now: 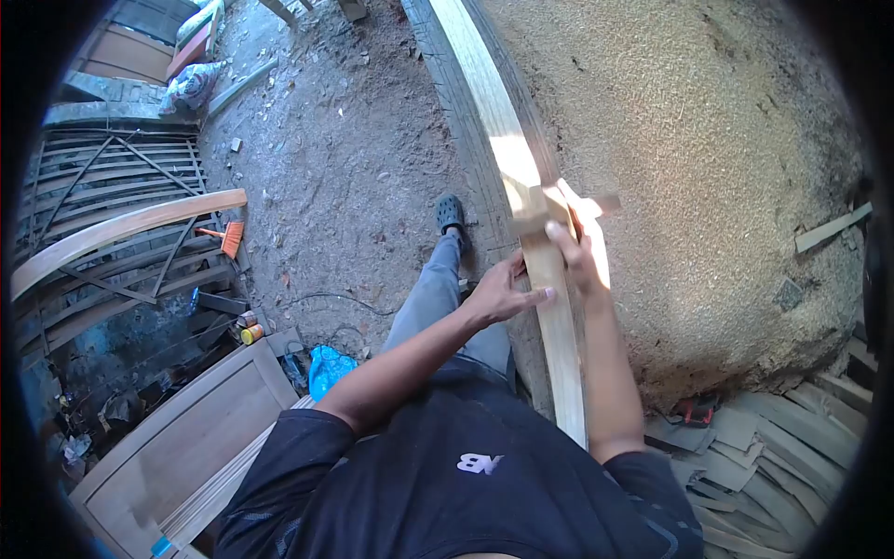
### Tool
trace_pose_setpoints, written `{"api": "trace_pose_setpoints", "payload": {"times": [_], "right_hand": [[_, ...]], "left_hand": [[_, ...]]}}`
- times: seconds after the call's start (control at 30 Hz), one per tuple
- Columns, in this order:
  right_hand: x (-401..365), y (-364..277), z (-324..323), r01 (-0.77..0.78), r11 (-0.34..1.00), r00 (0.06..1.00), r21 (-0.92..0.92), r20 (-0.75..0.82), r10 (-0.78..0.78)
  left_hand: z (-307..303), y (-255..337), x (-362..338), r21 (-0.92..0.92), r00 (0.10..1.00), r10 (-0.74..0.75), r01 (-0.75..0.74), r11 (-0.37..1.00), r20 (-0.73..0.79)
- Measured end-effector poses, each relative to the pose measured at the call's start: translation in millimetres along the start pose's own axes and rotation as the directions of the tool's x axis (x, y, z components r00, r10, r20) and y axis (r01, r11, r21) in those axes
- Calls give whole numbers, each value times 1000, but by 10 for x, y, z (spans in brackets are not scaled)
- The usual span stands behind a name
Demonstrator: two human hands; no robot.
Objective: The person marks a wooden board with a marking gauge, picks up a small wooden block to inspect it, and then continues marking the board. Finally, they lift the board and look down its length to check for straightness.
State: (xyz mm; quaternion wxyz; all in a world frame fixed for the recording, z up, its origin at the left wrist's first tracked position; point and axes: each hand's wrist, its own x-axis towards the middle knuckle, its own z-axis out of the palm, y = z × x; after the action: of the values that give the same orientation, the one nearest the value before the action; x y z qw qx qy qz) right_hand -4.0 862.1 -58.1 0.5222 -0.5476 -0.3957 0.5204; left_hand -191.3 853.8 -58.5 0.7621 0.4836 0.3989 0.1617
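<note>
A long pale wooden board (560,349) runs from under my chest up to the top of the view, lying along a dark, weathered beam (456,102). My left hand (507,294) grips the board's left edge, thumb on top and fingers down its side, partly hidden. Just ahead, my right hand (579,253) is closed at the board's right edge around a small wooden tool with a crosspiece (531,224). That tool lies across the board; blur and bright sunlight hide its exact kind.
Sawdust and shavings (689,168) cover the ground at right. Offcuts (773,447) lie lower right. At left are a panelled door (200,447), a curved plank (130,231), an orange brush (233,238) and a blue plastic bag (330,370). My clog (450,212) stands beside the beam.
</note>
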Motion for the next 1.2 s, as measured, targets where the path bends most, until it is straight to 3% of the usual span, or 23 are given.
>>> {"api": "trace_pose_setpoints", "payload": {"times": [0.03,0.1,0.13,0.2,0.23,0.3,0.37,0.4,0.47,0.5,0.57,0.67,0.7,0.77,0.8,0.83,0.87,0.93,1.0,1.03,1.1,1.2], "right_hand": [[90,-6,9,-10,1000,1000,-1,3,10],[321,-22,84,129,991,992,-42,-1,-129],[612,-207,261,-8,999,998,35,-64,11],[1404,-92,324,148,978,987,-148,-36,-154],[1681,-120,350,32,997,999,-67,3,-32],[1683,-83,360,86,983,995,-164,-41,-94],[1009,282,164,117,992,993,51,12,-118],[849,238,181,106,993,994,46,21,-107],[644,33,217,-31,988,998,149,-43,37],[872,-33,261,-44,989,998,143,-29,48],[1644,-150,363,67,991,998,-115,5,-67],[2079,-319,477,49,983,999,-179,-7,-51],[2024,-249,427,50,982,999,-181,-10,-53],[1610,-88,303,98,993,994,-62,52,-95],[1284,-216,354,7,1000,1000,2,-9,-7],[1070,-342,398,-85,994,994,68,-60,89],[1175,-245,343,-91,994,995,54,-45,94],[1458,44,247,128,991,990,-38,59,-126],[2078,-363,508,24,986,1000,-163,-13,-27],[2386,-348,572,10,990,1000,-138,5,-10],[2583,-392,599,13,994,1000,-112,27,-10],[2118,-271,488,54,979,998,-199,-9,-57]], "left_hand": [[-34,37,18,89,997,-37,31,996,60],[-10,66,2,78,997,-62,58,995,55],[1,91,5,75,996,-67,63,995,52],[-27,146,9,134,992,-107,96,986,74],[-53,175,23,192,985,-145,126,973,89],[-12,126,-17,205,990,-127,112,972,60],[-78,158,25,197,993,-113,103,975,41],[-85,226,21,220,993,-114,102,970,42],[-99,235,28,276,990,-138,122,953,39],[-109,228,19,261,990,-141,129,957,30],[-142,254,48,384,978,-194,150,911,78],[-226,189,83,314,986,-126,86,945,109],[-292,226,146,315,986,-124,83,945,112],[-486,291,373,126,999,51,-51,991,6],[-586,489,477,33,1000,26,-26,999,-15],[-691,486,582,200,999,-43,43,979,-8],[-734,500,602,207,999,-40,36,978,14],[-768,544,681,211,998,-44,35,977,35],[-774,550,675,401,977,-214,187,897,22],[-768,549,677,407,977,-211,183,895,24],[-759,584,646,316,999,-44,44,948,-7],[-766,686,605,307,993,-116,114,945,-10]]}}
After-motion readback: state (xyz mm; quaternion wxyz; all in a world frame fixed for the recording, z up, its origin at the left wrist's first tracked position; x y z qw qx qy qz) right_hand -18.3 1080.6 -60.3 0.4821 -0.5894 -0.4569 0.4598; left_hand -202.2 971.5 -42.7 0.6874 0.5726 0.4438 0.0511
